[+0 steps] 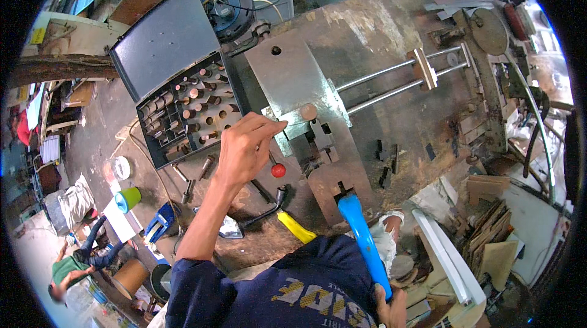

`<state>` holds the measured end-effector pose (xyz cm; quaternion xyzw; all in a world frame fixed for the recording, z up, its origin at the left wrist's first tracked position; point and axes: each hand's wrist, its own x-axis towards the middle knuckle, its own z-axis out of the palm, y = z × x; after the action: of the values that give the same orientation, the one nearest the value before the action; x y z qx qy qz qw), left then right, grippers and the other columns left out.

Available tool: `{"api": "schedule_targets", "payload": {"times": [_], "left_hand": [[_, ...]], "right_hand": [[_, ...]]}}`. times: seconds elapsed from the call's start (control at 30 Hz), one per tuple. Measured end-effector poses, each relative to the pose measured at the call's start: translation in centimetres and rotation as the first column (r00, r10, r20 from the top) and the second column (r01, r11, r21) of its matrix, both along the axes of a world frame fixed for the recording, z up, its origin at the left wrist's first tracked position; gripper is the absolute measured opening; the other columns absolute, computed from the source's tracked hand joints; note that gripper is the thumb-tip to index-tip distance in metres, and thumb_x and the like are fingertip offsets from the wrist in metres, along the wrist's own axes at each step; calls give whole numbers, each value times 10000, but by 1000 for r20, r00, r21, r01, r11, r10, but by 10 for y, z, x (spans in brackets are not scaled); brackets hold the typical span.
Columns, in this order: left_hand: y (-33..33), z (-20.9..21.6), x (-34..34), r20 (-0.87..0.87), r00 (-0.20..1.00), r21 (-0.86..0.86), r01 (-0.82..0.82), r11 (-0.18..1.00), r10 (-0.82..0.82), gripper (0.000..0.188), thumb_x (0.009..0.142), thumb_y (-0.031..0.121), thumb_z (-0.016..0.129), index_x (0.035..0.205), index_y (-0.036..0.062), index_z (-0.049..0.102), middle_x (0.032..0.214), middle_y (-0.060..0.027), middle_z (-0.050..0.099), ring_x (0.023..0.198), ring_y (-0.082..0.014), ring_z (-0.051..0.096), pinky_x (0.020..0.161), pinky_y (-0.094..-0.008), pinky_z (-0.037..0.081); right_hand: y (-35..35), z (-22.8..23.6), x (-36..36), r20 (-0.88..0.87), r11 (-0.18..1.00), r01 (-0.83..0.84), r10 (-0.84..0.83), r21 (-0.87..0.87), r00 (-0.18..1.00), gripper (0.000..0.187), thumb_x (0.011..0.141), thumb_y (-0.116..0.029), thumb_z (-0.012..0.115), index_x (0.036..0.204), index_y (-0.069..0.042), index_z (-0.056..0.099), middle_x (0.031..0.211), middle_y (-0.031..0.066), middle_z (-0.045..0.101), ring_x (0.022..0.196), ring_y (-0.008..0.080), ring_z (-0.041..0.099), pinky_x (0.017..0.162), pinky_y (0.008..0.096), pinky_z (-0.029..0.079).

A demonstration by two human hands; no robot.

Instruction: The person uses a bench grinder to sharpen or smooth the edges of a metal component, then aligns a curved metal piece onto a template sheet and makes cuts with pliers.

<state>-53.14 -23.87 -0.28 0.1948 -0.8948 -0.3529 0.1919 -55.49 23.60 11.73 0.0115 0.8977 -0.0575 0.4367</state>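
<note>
A bench-mounted steel device (293, 83) with a long flat plate and two guide rods lies in front of me. Its long blue lever handle (361, 233) slants down to the near right. My right hand (393, 308) is wrapped round the lower end of that handle. Over the left edge of the steel plate, my left hand (247, 144) has thumb and forefinger pinched together. Whatever those fingertips hold, if anything, is too small to make out. Close to them a round copper-coloured disc (308, 112) sits on the plate. Below the left hand is a red ball knob (278, 171).
An open dark metal case (183, 104) with several cylindrical punches stands left of the device. Small black metal pieces (385, 160) lie right of it. A yellow-handled tool (295, 227) and a green cup (128, 199) are nearer. A person (76, 267) is at far left.
</note>
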Motion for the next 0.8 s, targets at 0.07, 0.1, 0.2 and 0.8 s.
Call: {"api": "schedule_targets", "payload": {"times": [0.07,0.1,0.2,0.8], "left_hand": [[0,0,-1,8,1000,-14,-3,1000,4,341,739,-132,666,1005,52,774,852,-122,715,766,-274,668,676,-354,523],[0,0,-1,11,1000,-19,-14,1000,14,343,738,-134,665,1005,52,775,854,-119,716,767,-273,668,677,-353,523],[2,0,-2,-12,1000,-34,-8,999,8,350,736,-138,660,1004,56,776,865,-110,720,776,-270,668,684,-349,529],[13,0,-4,-51,990,-6,-131,991,131,308,765,-111,685,1022,37,765,815,-114,682,738,-242,642,663,-334,519]], "right_hand": [[-4,0,0,-24,1000,-16,16,17,1000,646,866,-533,714,1103,64,645,1011,301,620,988,468,596,881,514,471],[-7,1,0,-25,999,-19,20,47,999,629,867,-523,717,1102,56,648,1007,297,622,980,463,601,878,511,474],[-15,7,-1,-17,997,25,-24,74,1000,608,871,-509,719,1093,52,648,1010,291,623,950,453,615,858,508,481],[-8,-3,0,-106,999,-35,39,34,994,631,875,-547,700,956,72,602,906,272,590,893,449,593,806,517,468]]}}
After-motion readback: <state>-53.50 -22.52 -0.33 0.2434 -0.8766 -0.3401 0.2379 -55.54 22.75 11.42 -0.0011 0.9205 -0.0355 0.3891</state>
